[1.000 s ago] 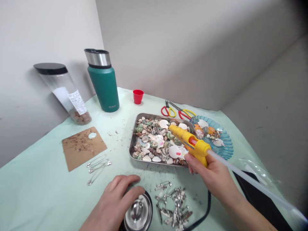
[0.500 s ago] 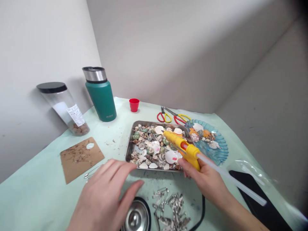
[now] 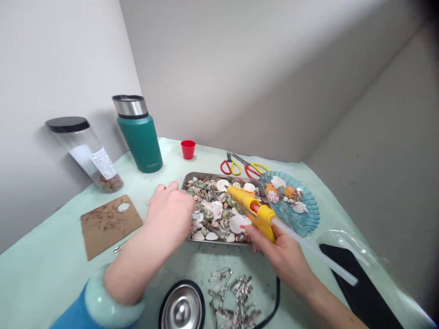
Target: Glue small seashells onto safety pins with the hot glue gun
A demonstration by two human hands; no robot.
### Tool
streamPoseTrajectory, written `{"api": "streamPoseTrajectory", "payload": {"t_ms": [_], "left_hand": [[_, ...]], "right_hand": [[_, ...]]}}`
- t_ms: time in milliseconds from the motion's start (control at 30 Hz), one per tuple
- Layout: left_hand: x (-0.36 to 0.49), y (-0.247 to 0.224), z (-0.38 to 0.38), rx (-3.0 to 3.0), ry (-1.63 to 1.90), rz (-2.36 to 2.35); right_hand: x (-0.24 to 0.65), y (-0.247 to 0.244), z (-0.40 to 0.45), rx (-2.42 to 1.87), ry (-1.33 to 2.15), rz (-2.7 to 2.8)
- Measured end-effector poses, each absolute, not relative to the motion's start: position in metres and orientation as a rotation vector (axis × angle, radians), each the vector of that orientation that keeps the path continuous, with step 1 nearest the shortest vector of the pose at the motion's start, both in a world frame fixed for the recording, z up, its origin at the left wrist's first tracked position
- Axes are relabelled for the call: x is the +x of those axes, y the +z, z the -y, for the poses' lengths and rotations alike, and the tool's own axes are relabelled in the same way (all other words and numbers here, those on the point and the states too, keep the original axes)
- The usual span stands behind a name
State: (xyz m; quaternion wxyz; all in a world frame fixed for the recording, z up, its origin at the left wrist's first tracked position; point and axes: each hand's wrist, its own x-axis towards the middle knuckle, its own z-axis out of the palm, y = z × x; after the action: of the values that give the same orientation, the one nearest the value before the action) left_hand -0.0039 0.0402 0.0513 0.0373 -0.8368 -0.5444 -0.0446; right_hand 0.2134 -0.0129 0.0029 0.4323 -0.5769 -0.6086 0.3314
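Note:
My right hand (image 3: pixel 284 256) is wrapped round a yellow hot glue gun (image 3: pixel 250 205). A long clear glue stick (image 3: pixel 315 251) sticks out of its back end, and its nozzle points left over the shells. A metal tray (image 3: pixel 219 243) full of small seashells and snail shells lies beneath the gun. At the tray's left edge is my left hand (image 3: pixel 171 212), its back towards me and its fingers curled downward; the fingertips are hidden, so what they hold, if anything, does not show. One large white shell (image 3: pixel 236 224) lies close to my right thumb.
Metal pin backs (image 3: pixel 236 297) and a steel lid-like dish (image 3: pixel 181 308) lie in front. Cardboard (image 3: pixel 109 224), a green bottle (image 3: pixel 140 141) and a clear jar (image 3: pixel 92 155) stand left. Behind are a red cup (image 3: pixel 188 150) and scissors (image 3: pixel 230 165). A blue plate (image 3: pixel 308 219) and black phone-like slab (image 3: pixel 363 288) are right.
My left hand has moved forward from above the steel dish to the tray's left edge, its fingers now curled. The glue gun stays over the tray in my right hand.

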Motion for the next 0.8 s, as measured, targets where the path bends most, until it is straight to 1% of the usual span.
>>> {"api": "streamPoseTrajectory", "payload": {"t_ms": [100,267,467,633,800], "left_hand": [[-0.002,0.04,-0.049,-2.588,-0.048,1.617],[-0.003,0.024,-0.054,-2.599,-0.093,1.56],[-0.01,0.027,-0.061,-2.597,-0.28,1.742],[-0.018,0.027,-0.068,-2.565,-0.328,1.732],[-0.025,0.031,-0.07,-2.575,-0.423,1.729]], "right_hand": [[0.215,0.001,0.013,-1.426,0.858,1.505],[0.217,-0.001,0.015,-1.425,0.857,1.479],[0.22,-0.004,0.016,-1.472,0.841,1.427],[0.231,-0.013,0.014,-1.515,0.845,1.408],[0.237,-0.018,0.012,-1.474,0.938,1.372]]}}
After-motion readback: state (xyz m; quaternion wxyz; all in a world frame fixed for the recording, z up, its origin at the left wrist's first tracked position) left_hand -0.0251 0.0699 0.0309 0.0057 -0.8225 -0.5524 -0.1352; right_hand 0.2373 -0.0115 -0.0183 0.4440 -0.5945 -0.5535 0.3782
